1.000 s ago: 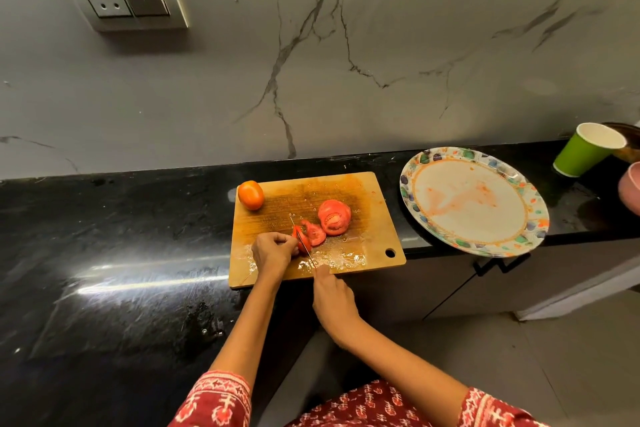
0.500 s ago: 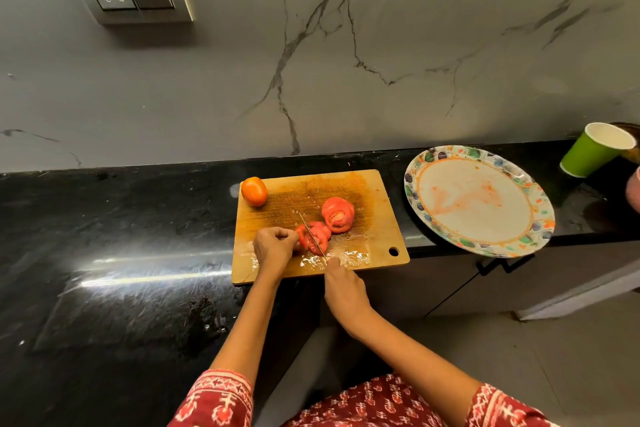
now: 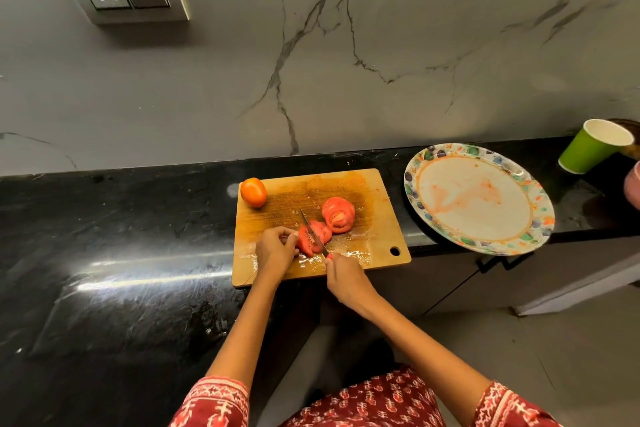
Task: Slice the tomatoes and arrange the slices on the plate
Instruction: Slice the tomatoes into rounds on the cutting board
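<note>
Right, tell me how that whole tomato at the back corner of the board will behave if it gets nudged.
The whole tomato is rounded and smooth, so a nudge would probably set it rolling. It sits at the far left corner of the cutting board, so it could well roll off onto the counter. Its skin looks uncut and glossy, so it is likely firm, maybe a little slippery.

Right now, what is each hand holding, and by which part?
The right hand grips the knife by its handle. The left hand holds the tomato being cut at its left end.
</note>
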The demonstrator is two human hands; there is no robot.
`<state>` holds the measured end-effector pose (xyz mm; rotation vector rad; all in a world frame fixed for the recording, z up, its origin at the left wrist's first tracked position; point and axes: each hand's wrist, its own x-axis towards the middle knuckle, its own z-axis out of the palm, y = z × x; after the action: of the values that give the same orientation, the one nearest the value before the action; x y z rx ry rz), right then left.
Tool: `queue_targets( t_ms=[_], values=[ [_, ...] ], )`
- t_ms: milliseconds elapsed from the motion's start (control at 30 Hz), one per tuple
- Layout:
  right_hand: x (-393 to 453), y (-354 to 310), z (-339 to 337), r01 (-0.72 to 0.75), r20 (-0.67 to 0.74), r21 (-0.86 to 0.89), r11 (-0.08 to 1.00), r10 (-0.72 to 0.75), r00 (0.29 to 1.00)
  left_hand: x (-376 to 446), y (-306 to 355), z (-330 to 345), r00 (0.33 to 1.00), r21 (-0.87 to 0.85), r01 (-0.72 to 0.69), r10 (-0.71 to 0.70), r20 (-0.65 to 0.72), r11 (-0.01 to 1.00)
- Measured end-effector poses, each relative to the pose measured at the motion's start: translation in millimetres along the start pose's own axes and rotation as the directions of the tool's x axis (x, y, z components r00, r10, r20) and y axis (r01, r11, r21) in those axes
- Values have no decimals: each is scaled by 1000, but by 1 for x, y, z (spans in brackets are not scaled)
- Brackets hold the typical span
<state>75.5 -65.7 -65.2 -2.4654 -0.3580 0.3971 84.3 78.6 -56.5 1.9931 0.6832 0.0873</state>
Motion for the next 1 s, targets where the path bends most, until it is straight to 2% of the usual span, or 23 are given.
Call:
queue_targets(
  t_ms=[200,400,533,733,867,1000],
  values=[
    [-1,3,-2,6,-14,24,1000,-6,1000,12,9,1,993,303,-116,106,50,946],
    [-3,11,-6,3,-54,25,1000,-1,999,26,17,0,989,391,-116,70,128,913],
    [-6,11,-8,17,-97,82,997,-9,995,29,19,0,989,401,-97,45,138,911],
    [11,2,-8,-43,-133,167,985,65,989,30,16,-1,989,367,-86,35,143,926],
    [25,-6,0,-75,-131,167,983,98,987,30,18,-4,976,353,-83,6,216,932],
    [31,-9,-5,-41,-127,201,979,68,990,32,16,-12,951,246,-117,36,308,962]
  ],
)
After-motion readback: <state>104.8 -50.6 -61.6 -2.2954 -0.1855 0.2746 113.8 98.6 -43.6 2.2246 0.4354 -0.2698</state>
